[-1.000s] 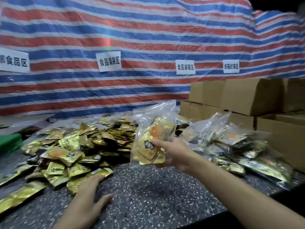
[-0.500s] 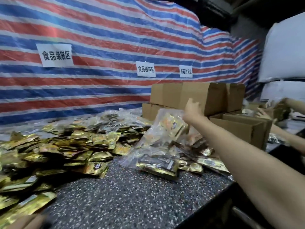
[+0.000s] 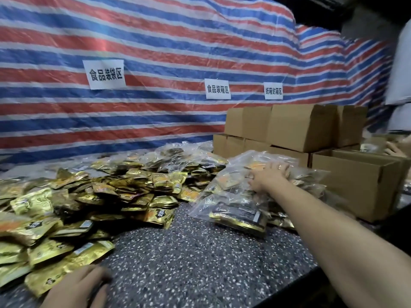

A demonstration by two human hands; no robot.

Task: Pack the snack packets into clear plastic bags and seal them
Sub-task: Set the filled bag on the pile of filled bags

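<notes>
A large heap of loose gold snack packets (image 3: 93, 196) covers the left and middle of the speckled table (image 3: 189, 256). To its right lies a pile of clear plastic bags filled with packets (image 3: 235, 205). My right hand (image 3: 269, 176) reaches out over that pile and lies with fingers stretched on the topmost filled bag (image 3: 251, 165). My left hand (image 3: 75, 287) rests low at the near left edge of the table, fingers loosely bent, beside the nearest gold packets; it holds nothing that I can see.
Closed cardboard boxes (image 3: 298, 127) are stacked behind the bag pile, and an open box (image 3: 355, 181) stands right of it. Another person's hand (image 3: 395, 150) shows at the far right. A striped tarp wall with paper signs (image 3: 104, 74) backs the table.
My right hand carried the filled bag rightwards and lowered it onto the pile of filled bags. My left hand stays at the near left of the table, coming fully back into view.
</notes>
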